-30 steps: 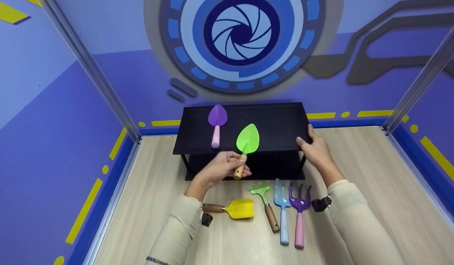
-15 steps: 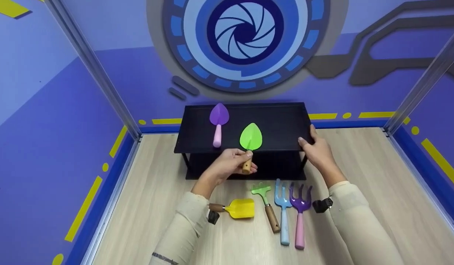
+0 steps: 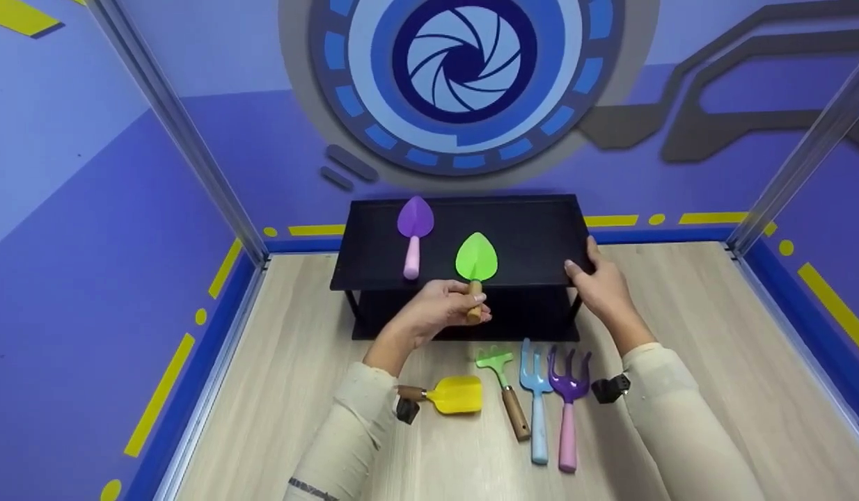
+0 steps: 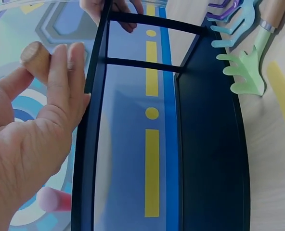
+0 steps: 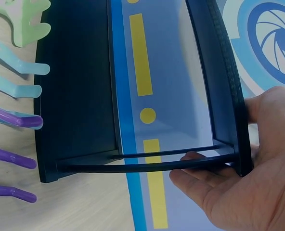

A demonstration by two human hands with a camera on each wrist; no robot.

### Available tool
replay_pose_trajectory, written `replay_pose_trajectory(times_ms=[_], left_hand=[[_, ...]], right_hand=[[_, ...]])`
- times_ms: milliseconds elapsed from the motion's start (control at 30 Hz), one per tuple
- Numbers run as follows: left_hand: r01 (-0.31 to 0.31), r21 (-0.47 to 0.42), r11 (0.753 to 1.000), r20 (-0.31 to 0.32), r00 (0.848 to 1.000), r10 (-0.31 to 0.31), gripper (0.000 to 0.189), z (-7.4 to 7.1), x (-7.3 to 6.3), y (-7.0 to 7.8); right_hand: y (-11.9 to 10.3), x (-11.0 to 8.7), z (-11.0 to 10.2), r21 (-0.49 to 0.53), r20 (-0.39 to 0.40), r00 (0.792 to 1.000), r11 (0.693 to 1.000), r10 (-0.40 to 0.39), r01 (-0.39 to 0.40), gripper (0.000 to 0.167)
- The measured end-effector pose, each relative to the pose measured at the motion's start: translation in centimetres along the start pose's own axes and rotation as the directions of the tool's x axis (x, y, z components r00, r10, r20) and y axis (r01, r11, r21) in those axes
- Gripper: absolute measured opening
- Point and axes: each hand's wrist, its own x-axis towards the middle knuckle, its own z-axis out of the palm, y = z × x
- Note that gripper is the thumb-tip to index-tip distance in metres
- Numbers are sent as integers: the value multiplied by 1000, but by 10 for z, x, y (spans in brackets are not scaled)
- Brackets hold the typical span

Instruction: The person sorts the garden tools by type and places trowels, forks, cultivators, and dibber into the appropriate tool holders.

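My left hand (image 3: 433, 309) pinches the wooden handle of a green garden trowel (image 3: 477, 257), its blade above the front part of a black two-tier shelf's (image 3: 534, 229) top. In the left wrist view, the handle's butt end (image 4: 35, 58) sits between thumb and fingers, with fingertips close to the shelf's front edge. Whether the blade touches the top cannot be told. At the shelf's right end my right hand (image 3: 603, 289) grips the top tier, thumb above and fingers round the side; the right wrist view shows fingers (image 5: 193, 185) beneath it. A purple trowel (image 3: 415, 219) with pink handle lies on the top's left part.
On the wooden floor before the shelf lie a yellow shovel (image 3: 457, 395), a green hand rake (image 3: 497, 358), a blue hand fork (image 3: 536, 403) and a purple hand fork (image 3: 569, 386). Patterned panels (image 3: 262, 153) enclose the back and sides.
My left hand has moved right and slightly away from me with the green trowel, which now points straighter toward the back. The right hand keeps its grip on the shelf.
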Motion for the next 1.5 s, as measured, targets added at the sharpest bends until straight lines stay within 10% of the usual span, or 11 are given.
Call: replay_pose_trajectory(times_ms=[1500], left_hand=[[-61, -135, 989, -230, 973, 29, 32, 20, 23, 17]], right_hand=[[-2, 0, 1, -1, -20, 1000, 1000, 24, -24, 80]])
